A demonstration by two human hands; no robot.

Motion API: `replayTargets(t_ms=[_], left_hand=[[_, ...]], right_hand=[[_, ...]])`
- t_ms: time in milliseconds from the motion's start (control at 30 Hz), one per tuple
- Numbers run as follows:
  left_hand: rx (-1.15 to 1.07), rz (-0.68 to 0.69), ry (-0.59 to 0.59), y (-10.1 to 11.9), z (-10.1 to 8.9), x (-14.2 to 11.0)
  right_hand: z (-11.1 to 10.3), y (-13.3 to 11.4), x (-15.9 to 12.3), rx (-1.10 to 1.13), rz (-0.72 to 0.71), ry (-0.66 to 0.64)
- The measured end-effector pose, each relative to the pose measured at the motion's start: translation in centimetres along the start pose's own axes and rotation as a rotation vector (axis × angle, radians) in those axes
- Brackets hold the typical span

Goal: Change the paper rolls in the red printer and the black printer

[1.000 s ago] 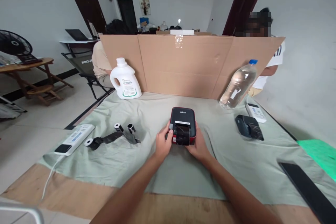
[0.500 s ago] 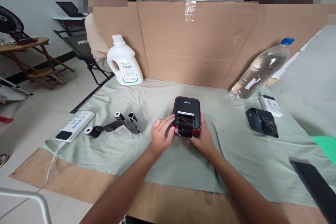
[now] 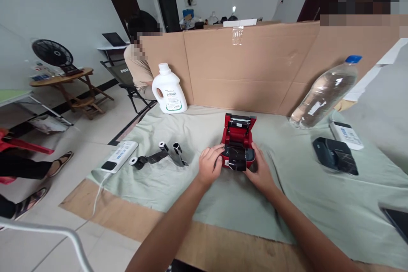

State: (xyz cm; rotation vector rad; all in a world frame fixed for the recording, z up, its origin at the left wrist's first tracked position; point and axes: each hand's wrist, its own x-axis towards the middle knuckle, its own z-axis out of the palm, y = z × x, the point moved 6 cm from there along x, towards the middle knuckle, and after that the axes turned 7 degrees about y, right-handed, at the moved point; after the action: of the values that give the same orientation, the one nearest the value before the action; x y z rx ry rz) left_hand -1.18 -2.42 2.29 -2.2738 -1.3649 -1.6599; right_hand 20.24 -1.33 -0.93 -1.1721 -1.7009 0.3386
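Observation:
A small black-and-red portable label printer [image 3: 238, 138] sits on the cloth in front of me, its lid swung up and its red inside showing. A black strip [image 3: 237, 158] hangs over its front. My left hand [image 3: 210, 165] is closed on the left side, fingers on the upper edge and thumb near the front corner. Around the right side, my right hand [image 3: 260, 172] grips the body, with some fingers hidden. Left of the printer lie small rolls, one black roll [image 3: 137, 162] and two pale-ended ones [image 3: 176, 148], joined by dark strips.
A pale green cloth [image 3: 242, 208] covers the wooden table. White power bank [image 3: 120, 156] and detergent bottle [image 3: 170, 89] stand left. A leaning water bottle [image 3: 325, 91], black device [image 3: 334, 155], white box [image 3: 347, 135] and phone [image 3: 397, 221] lie right. Cardboard [image 3: 236, 68] walls the back.
The printer's lid has gone from closed to raised, exposing the red interior. Both hands remain on its sides. The view has shifted left and up, showing a person's sandalled feet at left.

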Motion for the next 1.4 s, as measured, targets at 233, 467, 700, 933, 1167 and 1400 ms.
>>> replayTargets(t_ms=[233,467,700,933,1167,1400], left_hand=[[-0.091,0.033,0.023,0.4,-0.5,-0.1],[-0.112,0.107,0.09,0.6,-0.7,-0.6],[-0.098,0.099,0.119,0.4,-0.8,-0.9],[-0.126,0.093,0.083,0.3,-0.4,-0.8],[-0.209,-0.056,0.114,-0.8,-0.5,-0.6],[-0.303,-0.339,0.056,-2.7,0.5,-0.7]], right_hand=[[-1.3,-0.5,0.1,0.006,0.025,-0.01],[-2.6,-2.0,8.1,-0.213,0.056,-0.092],[3.2,-4.3,13.0,-0.856,0.063,-0.841],[4.3,-5.3,13.3,-0.943,0.049,-0.866],[1.4,-6.1,14.0,-0.418,0.082,-0.635],[5.6,-12.2,18.3,0.154,0.061,-0.233]])
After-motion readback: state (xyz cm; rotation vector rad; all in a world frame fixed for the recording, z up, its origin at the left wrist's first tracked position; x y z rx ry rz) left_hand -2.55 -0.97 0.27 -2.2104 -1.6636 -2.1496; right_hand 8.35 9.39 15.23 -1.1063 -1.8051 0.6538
